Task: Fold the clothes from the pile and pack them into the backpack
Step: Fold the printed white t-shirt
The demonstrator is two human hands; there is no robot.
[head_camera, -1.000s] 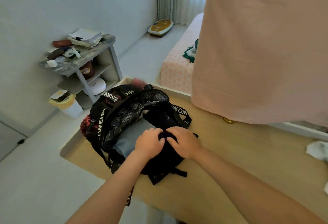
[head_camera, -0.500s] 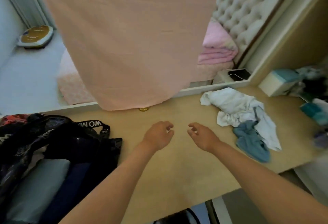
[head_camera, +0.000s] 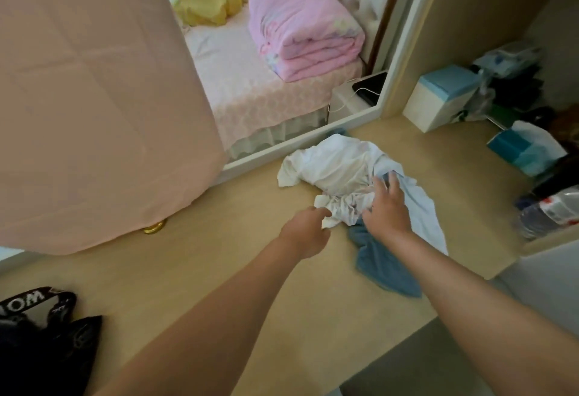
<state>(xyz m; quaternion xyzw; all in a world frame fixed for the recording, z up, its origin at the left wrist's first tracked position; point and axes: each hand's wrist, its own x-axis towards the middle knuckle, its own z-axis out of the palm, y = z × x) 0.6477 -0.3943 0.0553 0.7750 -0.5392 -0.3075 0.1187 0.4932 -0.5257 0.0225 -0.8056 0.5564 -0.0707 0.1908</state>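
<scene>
A pile of clothes is seen on the pale wooden surface [head_camera: 194, 273], toward its far edge and right of the middle. The pile is made up of a crumpled white cotton garment [head_camera: 336, 167] on top, a pale blue thin garment [head_camera: 421, 207] on its right side, and a darker blue soft cloth [head_camera: 383, 267] spread toward the near edge.

The right hand [head_camera: 387, 209] is laid on the pile where white and pale blue meet. Its grip is apart, with the fingers spread and straight on the fabric.

The left hand [head_camera: 305, 232] is held at the near left hem of the white garment, with the fingers curled. The index tip and thumb are placed at the hem. Whether the fabric is pinched in its grip cannot be told.

The black printed fabric backpack [head_camera: 53, 345] is found at the near left corner of the surface, well apart from the pile and cut by the frame edge. A lettered strap is seen on top.

A large hanging pink cloth [head_camera: 94, 98] is seen over the far left part. A small gold round object [head_camera: 155, 226] is seen just under its lower edge. A white box with a blue lid [head_camera: 445, 98] is placed at the far right corner.
</scene>
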